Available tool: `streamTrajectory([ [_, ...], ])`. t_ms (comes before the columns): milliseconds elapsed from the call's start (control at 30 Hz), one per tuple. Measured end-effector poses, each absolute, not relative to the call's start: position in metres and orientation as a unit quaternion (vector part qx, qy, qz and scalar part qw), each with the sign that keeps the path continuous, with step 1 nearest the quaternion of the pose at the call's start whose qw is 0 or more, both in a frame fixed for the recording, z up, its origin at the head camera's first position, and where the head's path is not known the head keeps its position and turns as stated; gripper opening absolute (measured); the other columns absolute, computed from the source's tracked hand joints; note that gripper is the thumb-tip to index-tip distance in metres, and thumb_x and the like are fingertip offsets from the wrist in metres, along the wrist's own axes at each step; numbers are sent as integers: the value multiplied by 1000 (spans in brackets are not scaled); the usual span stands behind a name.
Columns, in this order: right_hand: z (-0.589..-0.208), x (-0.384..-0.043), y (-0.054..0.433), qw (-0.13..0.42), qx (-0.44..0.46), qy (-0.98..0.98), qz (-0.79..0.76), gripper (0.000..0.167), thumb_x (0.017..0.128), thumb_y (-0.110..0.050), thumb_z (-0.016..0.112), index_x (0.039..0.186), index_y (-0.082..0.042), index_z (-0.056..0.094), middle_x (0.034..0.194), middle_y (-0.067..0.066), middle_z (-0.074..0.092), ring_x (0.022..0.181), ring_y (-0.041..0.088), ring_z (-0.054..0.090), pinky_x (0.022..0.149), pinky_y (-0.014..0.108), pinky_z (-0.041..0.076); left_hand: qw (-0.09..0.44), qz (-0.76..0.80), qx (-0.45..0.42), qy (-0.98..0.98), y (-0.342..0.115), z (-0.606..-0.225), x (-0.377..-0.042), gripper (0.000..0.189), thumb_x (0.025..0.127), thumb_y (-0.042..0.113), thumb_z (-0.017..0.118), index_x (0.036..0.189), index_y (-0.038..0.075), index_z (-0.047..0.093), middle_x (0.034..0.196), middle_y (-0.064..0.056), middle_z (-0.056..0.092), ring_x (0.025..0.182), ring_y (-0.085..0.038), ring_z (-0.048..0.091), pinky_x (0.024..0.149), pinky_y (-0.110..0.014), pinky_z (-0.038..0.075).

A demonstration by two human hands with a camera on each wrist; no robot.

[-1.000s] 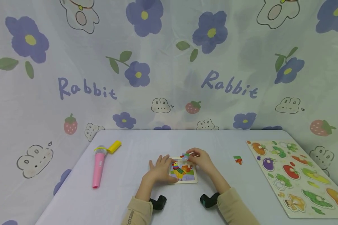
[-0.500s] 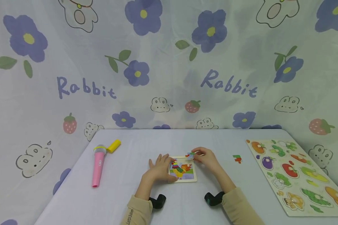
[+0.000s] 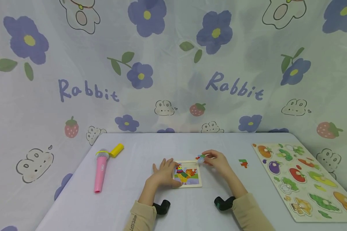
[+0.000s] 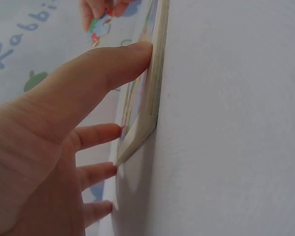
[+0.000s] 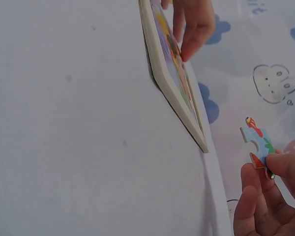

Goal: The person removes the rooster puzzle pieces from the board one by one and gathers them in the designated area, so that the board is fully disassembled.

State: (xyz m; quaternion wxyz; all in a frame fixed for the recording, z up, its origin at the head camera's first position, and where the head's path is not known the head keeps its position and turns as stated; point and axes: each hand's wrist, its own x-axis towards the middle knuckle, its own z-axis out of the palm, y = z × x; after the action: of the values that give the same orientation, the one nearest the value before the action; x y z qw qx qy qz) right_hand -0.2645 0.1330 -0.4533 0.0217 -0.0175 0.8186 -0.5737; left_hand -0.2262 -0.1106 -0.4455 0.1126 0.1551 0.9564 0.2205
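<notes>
A small wooden jigsaw puzzle (image 3: 187,174) with a rooster picture in a pale frame lies at the middle of the table. My left hand (image 3: 163,175) rests on its left side with fingers spread. In the left wrist view the thumb (image 4: 123,61) presses on the frame's near border, and the fingertips touch the side. Just off the frame's upper right corner, my right hand (image 3: 217,161) pinches a puzzle piece (image 5: 259,142) between thumb and fingers. Blue, green and red show on that piece, which is held up off the table. Another puzzle piece (image 3: 243,163) lies flat farther right.
A large board of vegetable shapes (image 3: 306,183) takes up the table's right side. At the left lie a pink toy microphone (image 3: 101,173) and a yellow cylinder (image 3: 117,150). Behind the table hangs a printed cloth (image 3: 173,70).
My right hand has moved to the right with the puzzle piece, from over the frame's top edge to just outside its corner. The left hand stays on the frame.
</notes>
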Motion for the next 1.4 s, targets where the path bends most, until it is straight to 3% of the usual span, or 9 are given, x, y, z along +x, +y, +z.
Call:
streamTrajectory([
  [1200,-445,-258,182,-6,-5,818,-575,28,89,-8,57,115,4,59,94,14,63,79,17,63,68,26,50,107,225,161,955,-110,-447,-226,71,68,41,77,126,12,49,146,-16,30,136,-44,17,96,-74,1],
  [1400,-446,-260,191,-6,3,812,-583,30,90,-8,57,117,4,58,95,16,63,78,12,62,70,26,50,106,219,161,956,-111,-447,-227,70,68,41,76,125,11,48,146,-17,30,135,-44,17,96,-75,2],
])
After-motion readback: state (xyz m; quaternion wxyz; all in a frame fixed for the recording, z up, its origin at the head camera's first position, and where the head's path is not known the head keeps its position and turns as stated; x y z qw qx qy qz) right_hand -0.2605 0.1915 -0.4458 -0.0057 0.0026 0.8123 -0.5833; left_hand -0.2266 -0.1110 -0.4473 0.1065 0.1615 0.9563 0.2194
